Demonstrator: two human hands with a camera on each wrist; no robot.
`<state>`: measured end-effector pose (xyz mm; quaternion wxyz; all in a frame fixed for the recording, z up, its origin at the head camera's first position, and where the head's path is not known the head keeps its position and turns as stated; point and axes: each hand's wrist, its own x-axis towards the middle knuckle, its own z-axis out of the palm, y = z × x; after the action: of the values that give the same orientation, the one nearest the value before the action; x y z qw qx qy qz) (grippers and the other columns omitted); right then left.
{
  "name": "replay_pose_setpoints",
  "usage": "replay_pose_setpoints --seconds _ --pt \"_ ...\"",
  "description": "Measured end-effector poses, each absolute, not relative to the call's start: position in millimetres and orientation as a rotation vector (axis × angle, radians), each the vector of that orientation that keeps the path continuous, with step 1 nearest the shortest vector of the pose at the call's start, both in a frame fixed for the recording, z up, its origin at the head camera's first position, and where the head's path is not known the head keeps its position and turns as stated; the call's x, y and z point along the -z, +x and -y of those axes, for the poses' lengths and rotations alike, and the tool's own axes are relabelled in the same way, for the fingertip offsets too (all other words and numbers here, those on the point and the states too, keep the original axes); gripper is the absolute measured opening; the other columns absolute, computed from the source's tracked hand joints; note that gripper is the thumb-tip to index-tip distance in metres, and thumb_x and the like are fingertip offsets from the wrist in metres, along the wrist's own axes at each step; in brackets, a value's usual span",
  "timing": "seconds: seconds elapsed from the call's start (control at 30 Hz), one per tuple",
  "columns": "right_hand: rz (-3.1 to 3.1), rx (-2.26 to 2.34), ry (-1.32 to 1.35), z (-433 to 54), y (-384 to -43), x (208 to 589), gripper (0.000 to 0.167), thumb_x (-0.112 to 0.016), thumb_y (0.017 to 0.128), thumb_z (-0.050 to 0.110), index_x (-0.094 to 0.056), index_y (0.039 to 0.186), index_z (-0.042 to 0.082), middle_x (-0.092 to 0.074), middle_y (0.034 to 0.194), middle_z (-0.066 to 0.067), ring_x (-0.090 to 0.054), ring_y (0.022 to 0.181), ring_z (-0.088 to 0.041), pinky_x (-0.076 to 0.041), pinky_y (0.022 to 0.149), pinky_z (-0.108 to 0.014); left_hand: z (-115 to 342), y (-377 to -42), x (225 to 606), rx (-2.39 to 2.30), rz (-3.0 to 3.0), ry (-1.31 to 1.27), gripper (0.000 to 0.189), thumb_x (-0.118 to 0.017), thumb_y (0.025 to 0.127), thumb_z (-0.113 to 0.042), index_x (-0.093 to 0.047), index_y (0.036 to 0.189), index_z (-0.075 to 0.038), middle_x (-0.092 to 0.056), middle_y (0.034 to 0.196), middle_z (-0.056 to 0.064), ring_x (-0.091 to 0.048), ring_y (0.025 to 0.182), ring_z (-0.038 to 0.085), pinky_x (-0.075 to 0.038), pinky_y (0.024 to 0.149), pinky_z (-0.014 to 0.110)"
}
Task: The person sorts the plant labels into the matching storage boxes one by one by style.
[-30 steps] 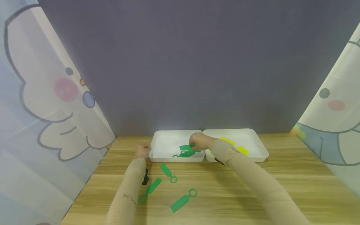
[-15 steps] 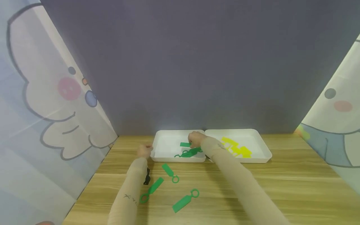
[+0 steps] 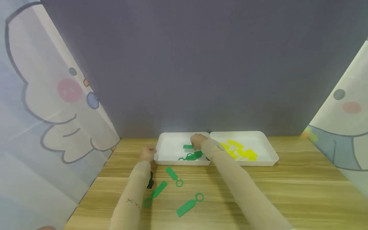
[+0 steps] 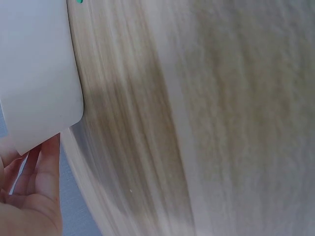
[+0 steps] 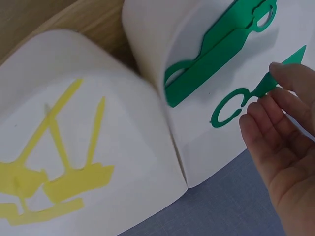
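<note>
My right hand point(image 3: 197, 140) is over the right part of the left white tray point(image 3: 181, 163). In the right wrist view, its thumb and fingers pinch a flat green tag with an open ring point(image 5: 266, 84), held close over the tray floor. Overlapping green ring tags point(image 5: 211, 59) lie beside it, against the tray's wall. My left hand point(image 3: 147, 154) is at the tray's left end; in the left wrist view its thumb and fingers grip the tray's corner, the fingertips partly hidden behind the wall.
A second white tray point(image 3: 256, 163) with several yellow pieces point(image 3: 250, 155) adjoins on the right. Three green ring tags, one at the front point(image 3: 186, 208), lie on the wooden table point(image 3: 302, 191). A grey panel point(image 3: 212, 70) rises behind the trays.
My right hand and forearm have moved left, away from the right tray, uncovering more yellow pieces. My left hand stays at the tray's end. The view has shifted slightly.
</note>
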<state>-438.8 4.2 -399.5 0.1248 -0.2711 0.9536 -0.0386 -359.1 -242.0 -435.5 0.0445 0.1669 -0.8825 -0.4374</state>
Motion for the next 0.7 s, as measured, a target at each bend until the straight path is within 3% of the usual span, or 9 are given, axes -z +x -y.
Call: replay_pose_setpoints --seconds 0.13,0.43,0.7 --pt "-2.791 0.098 -0.78 0 -438 401 0.013 -0.067 0.081 0.007 -0.067 0.094 0.01 -0.066 0.085 0.0 -0.06 0.076 -0.014 -0.051 0.069 -0.025 241 -358 434 1.321 2.695 0.524 0.031 -0.05 0.092 -0.014 -0.059 0.117 0.002 -0.056 0.123 0.023 -0.055 0.11 0.036 -0.048 0.089 0.041" --pt "-2.779 0.103 -0.78 0 -429 398 0.023 -0.063 0.084 0.005 -0.063 0.107 0.005 -0.064 0.11 -0.008 -0.06 0.102 -0.022 -0.05 0.087 -0.032 241 -357 435 1.32 2.705 0.514 0.03 -0.051 0.092 -0.013 -0.059 0.116 0.003 -0.056 0.122 0.023 -0.054 0.111 0.037 -0.048 0.09 0.042" --pt "-2.777 0.102 -0.774 -1 -429 397 0.025 -0.062 0.085 0.009 -0.061 0.11 0.006 -0.063 0.112 -0.007 -0.059 0.104 -0.023 -0.049 0.09 -0.032 247 -363 442 1.324 2.708 0.499 0.031 -0.05 0.092 -0.013 -0.059 0.116 0.003 -0.056 0.122 0.023 -0.055 0.11 0.037 -0.048 0.089 0.043"
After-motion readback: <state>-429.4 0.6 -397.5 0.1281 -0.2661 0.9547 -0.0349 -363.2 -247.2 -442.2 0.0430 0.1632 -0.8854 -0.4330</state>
